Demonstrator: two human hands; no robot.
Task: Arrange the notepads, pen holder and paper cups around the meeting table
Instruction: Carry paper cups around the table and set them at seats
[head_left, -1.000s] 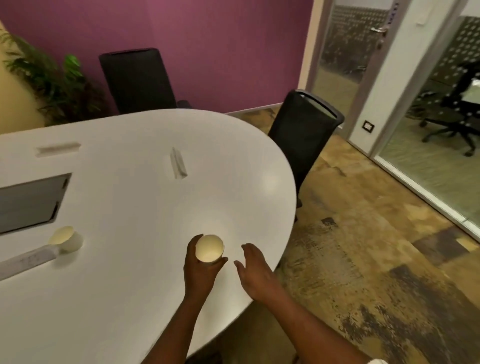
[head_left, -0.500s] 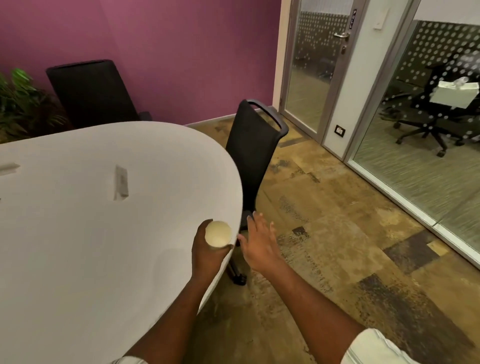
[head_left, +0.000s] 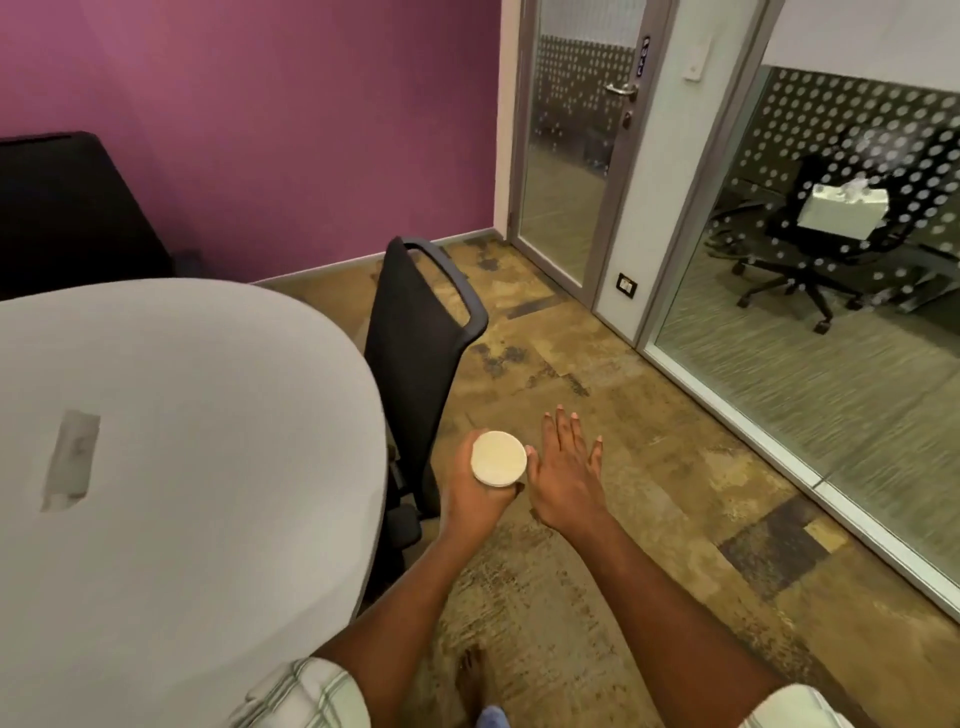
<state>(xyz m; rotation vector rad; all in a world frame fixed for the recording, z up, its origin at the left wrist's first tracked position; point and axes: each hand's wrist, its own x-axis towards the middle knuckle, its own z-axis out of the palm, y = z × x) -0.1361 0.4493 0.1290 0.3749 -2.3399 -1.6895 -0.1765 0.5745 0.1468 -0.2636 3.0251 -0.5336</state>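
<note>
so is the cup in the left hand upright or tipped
Upright. The paper cup shows its round open mouth to the camera above, with the left hand gripping its sides from below. Whether it holds anything, I cannot tell.

Office meeting room, pretty clearly. Big white oval table (head_left: 182, 467), black mesh office chair (head_left: 415, 353) pushed up to its edge, another dark chair (head_left: 67, 208) by purple wall (head_left: 285, 130). Glass partition (head_left: 831, 312) with frosted dots, glass door (head_left: 566, 156) with lever handle, swivel chair (head_left: 810, 249) beyond glass. Patchy carpet tiles (head_left: 649, 493).
</note>
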